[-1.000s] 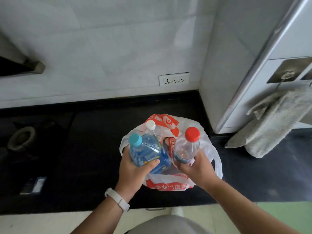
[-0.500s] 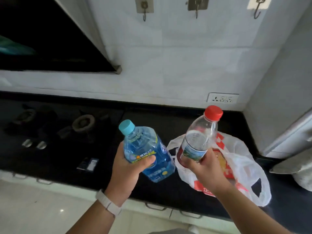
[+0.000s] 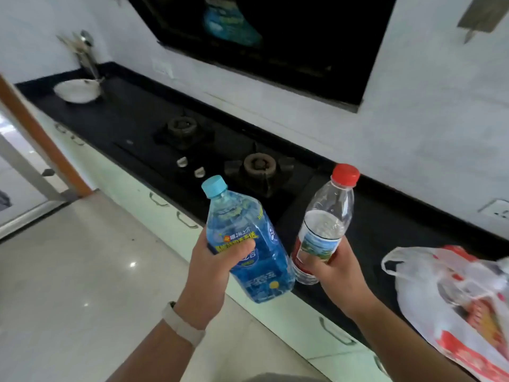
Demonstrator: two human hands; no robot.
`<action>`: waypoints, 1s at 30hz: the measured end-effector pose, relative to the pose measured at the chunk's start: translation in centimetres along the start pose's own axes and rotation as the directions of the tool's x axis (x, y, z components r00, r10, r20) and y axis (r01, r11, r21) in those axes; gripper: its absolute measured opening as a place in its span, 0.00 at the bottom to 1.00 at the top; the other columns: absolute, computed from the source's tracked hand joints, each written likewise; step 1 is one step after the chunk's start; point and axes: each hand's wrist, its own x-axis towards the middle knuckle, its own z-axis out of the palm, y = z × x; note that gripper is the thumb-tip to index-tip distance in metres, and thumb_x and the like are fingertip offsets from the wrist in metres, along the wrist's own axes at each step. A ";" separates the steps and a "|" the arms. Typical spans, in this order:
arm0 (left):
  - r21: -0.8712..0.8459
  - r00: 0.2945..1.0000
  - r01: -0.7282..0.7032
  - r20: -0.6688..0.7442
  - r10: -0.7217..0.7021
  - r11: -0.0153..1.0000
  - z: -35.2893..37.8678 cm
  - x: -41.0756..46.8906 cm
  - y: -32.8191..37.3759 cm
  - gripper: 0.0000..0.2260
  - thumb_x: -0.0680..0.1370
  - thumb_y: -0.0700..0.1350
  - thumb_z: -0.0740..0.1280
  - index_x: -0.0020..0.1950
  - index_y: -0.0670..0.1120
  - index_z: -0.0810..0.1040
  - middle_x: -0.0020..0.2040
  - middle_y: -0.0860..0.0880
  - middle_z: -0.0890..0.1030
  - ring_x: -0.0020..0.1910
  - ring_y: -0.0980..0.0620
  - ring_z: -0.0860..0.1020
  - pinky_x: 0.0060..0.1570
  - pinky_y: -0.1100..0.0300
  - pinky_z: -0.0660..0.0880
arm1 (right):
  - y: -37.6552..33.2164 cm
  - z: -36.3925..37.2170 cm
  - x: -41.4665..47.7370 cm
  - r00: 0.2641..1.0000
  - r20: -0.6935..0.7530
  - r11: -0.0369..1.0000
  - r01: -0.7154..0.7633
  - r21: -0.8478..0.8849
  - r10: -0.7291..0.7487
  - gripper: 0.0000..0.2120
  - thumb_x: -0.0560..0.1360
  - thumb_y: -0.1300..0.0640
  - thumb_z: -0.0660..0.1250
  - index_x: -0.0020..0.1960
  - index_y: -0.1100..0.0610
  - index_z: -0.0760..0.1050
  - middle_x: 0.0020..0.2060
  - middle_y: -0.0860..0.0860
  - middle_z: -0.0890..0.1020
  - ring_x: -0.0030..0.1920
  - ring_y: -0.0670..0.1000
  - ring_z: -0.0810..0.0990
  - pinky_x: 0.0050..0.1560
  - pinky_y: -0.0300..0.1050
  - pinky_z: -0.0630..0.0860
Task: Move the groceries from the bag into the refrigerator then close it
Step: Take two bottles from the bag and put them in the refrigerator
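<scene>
My left hand (image 3: 212, 274) grips a blue bottle (image 3: 248, 244) with a light blue cap, tilted and held above the counter's front edge. My right hand (image 3: 334, 274) grips a clear water bottle (image 3: 323, 224) with a red cap and a red label, about half full. A white and red plastic bag (image 3: 451, 304) lies on the black counter (image 3: 385, 232) at the lower right, with more items inside that I cannot make out. The refrigerator is out of view.
A gas hob with two burners (image 3: 257, 166) sits in the counter behind the bottles. A white bowl (image 3: 77, 91) stands at the far left end. Cabinet drawers with handles (image 3: 187, 219) run below. Pale tiled floor (image 3: 68, 271) spreads to the left, toward a doorway (image 3: 16, 172).
Both bottles have come up out of the bag and away from it. My view has swung left, so the bag now lies at the right and the floor and doorway show.
</scene>
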 end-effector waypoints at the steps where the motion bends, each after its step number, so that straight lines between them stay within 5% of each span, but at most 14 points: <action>1: -0.001 1.000 -0.003 -0.031 0.003 1.000 -1.6 -0.3 0.5 0.27 0.64 0.45 0.77 0.62 0.42 0.78 0.56 0.38 0.83 0.56 0.36 0.82 0.55 0.41 0.79 | -0.4 1.7 0.2 1.000 0.030 1.000 -0.001 0.002 0.001 0.22 0.70 0.64 0.76 0.57 0.48 0.73 0.46 0.42 0.84 0.47 0.43 0.83 0.43 0.32 0.78; 6: -0.004 0.980 -0.038 -0.193 0.036 0.999 -8.6 -2.5 3.0 0.29 0.62 0.45 0.78 0.62 0.42 0.78 0.55 0.40 0.84 0.53 0.39 0.83 0.48 0.50 0.80 | -2.1 9.7 1.3 0.982 0.191 1.000 0.004 0.003 -0.005 0.23 0.69 0.66 0.76 0.59 0.50 0.73 0.44 0.44 0.84 0.46 0.40 0.83 0.40 0.30 0.76; 15: 0.015 0.855 -0.077 -0.513 0.074 0.997 -17.5 -6.2 5.1 0.31 0.61 0.46 0.78 0.62 0.41 0.77 0.55 0.38 0.84 0.52 0.37 0.83 0.48 0.47 0.81 | -4.3 20.9 3.8 0.865 0.495 0.995 0.098 0.005 -0.088 0.23 0.69 0.72 0.74 0.53 0.49 0.73 0.41 0.45 0.83 0.40 0.39 0.82 0.39 0.30 0.76; 18: 0.026 0.785 -0.074 -0.615 0.075 0.997 -19.6 -6.5 5.4 0.31 0.60 0.46 0.78 0.61 0.41 0.78 0.54 0.39 0.84 0.52 0.38 0.84 0.46 0.48 0.81 | -4.0 24.2 5.5 0.805 0.585 0.994 0.109 0.016 -0.098 0.21 0.68 0.72 0.74 0.50 0.51 0.73 0.38 0.44 0.84 0.38 0.42 0.82 0.39 0.34 0.78; 26: 0.099 0.551 -0.098 -0.823 0.137 0.990 -24.3 -3.4 7.9 0.31 0.59 0.47 0.78 0.60 0.41 0.78 0.53 0.40 0.85 0.51 0.38 0.84 0.47 0.47 0.81 | -5.5 34.8 12.6 0.643 0.760 0.995 0.034 0.095 -0.095 0.23 0.60 0.52 0.75 0.53 0.53 0.74 0.42 0.47 0.84 0.40 0.44 0.83 0.40 0.34 0.77; 30: 0.164 0.476 -0.088 -0.860 0.187 0.982 -26.1 -0.5 10.3 0.31 0.60 0.47 0.78 0.61 0.39 0.78 0.54 0.39 0.84 0.52 0.37 0.83 0.50 0.44 0.81 | -7.5 39.3 17.3 0.552 0.820 0.988 0.063 0.141 -0.152 0.21 0.62 0.54 0.74 0.54 0.53 0.74 0.42 0.48 0.84 0.41 0.45 0.83 0.41 0.36 0.78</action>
